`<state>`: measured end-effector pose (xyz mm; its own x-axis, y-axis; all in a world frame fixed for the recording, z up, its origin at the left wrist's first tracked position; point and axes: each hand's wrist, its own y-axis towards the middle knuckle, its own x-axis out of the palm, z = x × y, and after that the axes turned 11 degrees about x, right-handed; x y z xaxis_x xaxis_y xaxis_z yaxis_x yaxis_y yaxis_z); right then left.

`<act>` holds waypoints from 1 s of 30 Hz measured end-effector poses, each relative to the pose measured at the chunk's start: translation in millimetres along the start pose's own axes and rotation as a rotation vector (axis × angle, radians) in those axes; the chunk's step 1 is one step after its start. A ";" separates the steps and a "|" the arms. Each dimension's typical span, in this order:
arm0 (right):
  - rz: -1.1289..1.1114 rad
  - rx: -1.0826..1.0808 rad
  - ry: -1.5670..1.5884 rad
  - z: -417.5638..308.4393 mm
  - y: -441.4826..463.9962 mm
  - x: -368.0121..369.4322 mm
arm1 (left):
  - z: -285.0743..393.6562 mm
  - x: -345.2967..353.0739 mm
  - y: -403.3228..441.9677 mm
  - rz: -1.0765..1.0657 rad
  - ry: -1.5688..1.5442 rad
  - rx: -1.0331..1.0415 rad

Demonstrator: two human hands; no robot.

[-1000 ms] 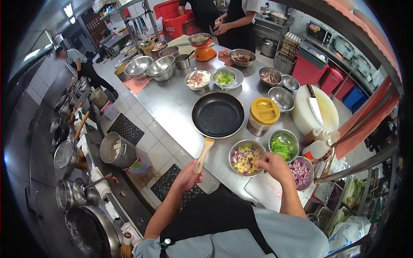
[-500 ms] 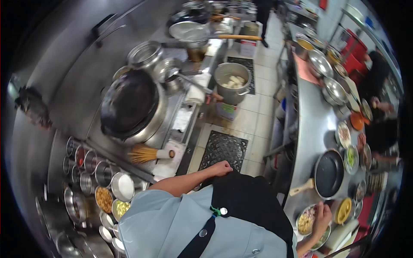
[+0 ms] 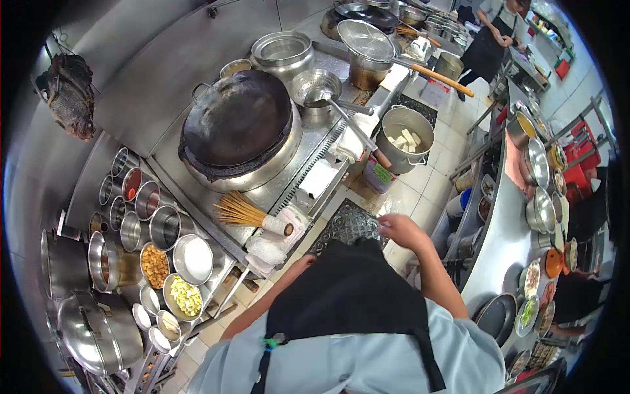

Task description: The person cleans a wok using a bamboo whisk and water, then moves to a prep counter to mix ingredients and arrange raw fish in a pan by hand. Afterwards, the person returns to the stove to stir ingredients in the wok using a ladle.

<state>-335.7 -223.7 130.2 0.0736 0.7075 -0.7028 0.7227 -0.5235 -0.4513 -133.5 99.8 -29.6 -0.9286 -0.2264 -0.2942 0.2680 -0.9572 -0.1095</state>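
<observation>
I see the ladle [image 3: 351, 128] with its handle past the stove's [image 3: 308, 154] front edge; the right hand [image 3: 401, 231], half open, seemingly empty, could knock it by careless turning. The left hand's [image 3: 302, 264] grip I cannot tell.

The steel table [image 3: 487, 257] (shiny where bare) carries a black pan [image 3: 497, 318], metal bowls [image 3: 540, 211], a pink cloth [image 3: 512, 164].
</observation>
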 end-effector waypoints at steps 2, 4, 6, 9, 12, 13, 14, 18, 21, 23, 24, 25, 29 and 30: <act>0.094 -0.092 0.243 -15.8 52.4 -16.8 | -13.0 -7.1 -23.6 0.059 0.009 -0.082; 0.437 -0.198 0.196 -13.9 119.2 -25.0 | -27.5 -3.8 -47.4 0.107 -0.010 -0.213; 0.686 -0.163 0.026 3.9 191.5 -29.3 | -39.1 7.4 -66.5 0.164 -0.029 -0.342; 0.284 -0.146 0.247 36.0 284.8 -32.1 | -48.1 37.1 -80.6 0.276 -0.064 -0.514; 0.252 0.002 0.166 44.4 327.3 -44.5 | -57.4 70.5 -73.1 0.385 -0.121 -0.657; 0.304 -0.082 0.148 32.8 320.3 -51.7 | -59.0 77.3 -65.4 0.415 -0.138 -0.690; 0.302 -0.070 0.100 20.3 314.3 -59.7 | -61.4 85.2 -58.1 0.446 -0.158 -0.717; 0.211 -0.231 0.187 -48.4 266.6 -78.6 | -66.1 108.8 -42.2 0.562 -0.228 -0.785; -0.150 -0.326 0.379 -114.0 240.7 -71.6 | -69.9 129.1 -48.1 0.635 -0.273 -0.826; -0.453 -0.329 0.430 -173.6 204.4 -59.6 | -73.8 142.8 -57.6 0.688 -0.305 -0.849; -0.571 -0.386 0.418 -203.9 187.5 -47.9 | -76.2 148.5 -63.6 0.713 -0.323 -0.860; -0.701 -0.429 0.426 -237.0 171.3 -34.8 | -78.9 155.0 -69.6 0.740 -0.339 -0.869; -1.113 -0.554 0.440 -370.9 121.9 31.0 | -90.3 182.3 -96.3 0.823 -0.418 -0.905; -1.182 -0.584 0.431 -406.6 107.7 46.0 | -93.2 187.8 -102.6 0.839 -0.434 -0.913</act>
<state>24.9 -54.5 272.9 -0.6502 0.7323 0.2025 0.6761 0.6792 -0.2855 -311.5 172.4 -162.2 -0.3559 -0.8921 -0.2782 0.7179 -0.0704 -0.6926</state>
